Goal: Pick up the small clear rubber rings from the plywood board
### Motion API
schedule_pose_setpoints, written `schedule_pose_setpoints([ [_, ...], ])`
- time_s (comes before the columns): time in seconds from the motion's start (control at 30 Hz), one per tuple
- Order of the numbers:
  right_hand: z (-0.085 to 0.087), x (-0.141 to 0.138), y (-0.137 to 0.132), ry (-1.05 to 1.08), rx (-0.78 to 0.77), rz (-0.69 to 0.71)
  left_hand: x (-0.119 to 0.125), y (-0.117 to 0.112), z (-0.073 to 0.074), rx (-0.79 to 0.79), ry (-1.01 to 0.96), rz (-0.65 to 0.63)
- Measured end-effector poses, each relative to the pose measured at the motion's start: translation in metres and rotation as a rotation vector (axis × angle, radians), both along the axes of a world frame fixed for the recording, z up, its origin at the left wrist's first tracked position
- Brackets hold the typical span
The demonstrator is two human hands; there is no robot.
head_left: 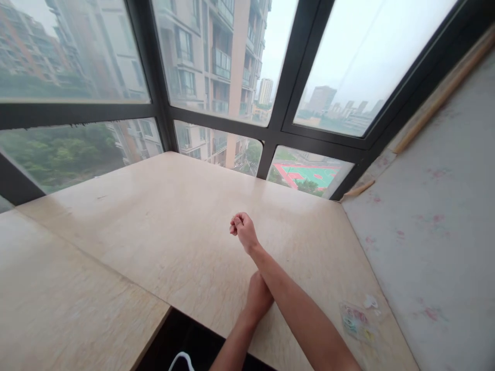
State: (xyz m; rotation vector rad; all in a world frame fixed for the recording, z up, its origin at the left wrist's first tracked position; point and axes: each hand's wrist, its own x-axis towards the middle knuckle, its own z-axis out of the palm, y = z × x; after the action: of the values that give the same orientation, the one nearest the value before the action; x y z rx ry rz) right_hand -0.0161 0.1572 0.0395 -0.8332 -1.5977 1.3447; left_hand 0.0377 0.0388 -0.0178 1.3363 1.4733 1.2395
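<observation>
My right hand (243,229) is raised over the beige marble-patterned sill (185,221), its fingers curled in and the thumb pressed against them. Whatever may be between those fingertips is too small to make out. Crossing beneath my right forearm is my left hand (260,296), low near the front edge of the sill. The forearm covers its fingers, so their position is hidden. To the right of both arms lies a clear plastic box (358,322) with small red, teal and yellow items inside.
A small white piece (371,302) lies beside the box. Dark-framed windows (270,136) enclose the far side, and a flowered wall (429,247) bounds the right. At the front, the sill edge drops to a dark gap with a white cable (182,355).
</observation>
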Motion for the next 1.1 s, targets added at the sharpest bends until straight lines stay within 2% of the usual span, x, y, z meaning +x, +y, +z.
schedule_pose_setpoints([
  [0.2, 0.003, 0.068, -0.020, 0.045, -0.041, -0.133, -0.003, 0.005, 0.008, 0.161, 0.033, 0.076],
  [0.47, -0.007, 0.145, -0.065, 0.001, -0.032, -0.309, -0.005, 0.005, 0.012, 0.151, -0.006, 0.065],
  [0.8, -0.019, 0.214, -0.106, -0.002, -0.081, -0.509, -0.009, 0.008, 0.008, 0.086, 0.002, 0.057],
  [1.1, -0.026, 0.279, -0.150, -0.134, -0.044, -0.725, -0.011, 0.004, 0.014, 0.073, 0.091, 0.038],
])
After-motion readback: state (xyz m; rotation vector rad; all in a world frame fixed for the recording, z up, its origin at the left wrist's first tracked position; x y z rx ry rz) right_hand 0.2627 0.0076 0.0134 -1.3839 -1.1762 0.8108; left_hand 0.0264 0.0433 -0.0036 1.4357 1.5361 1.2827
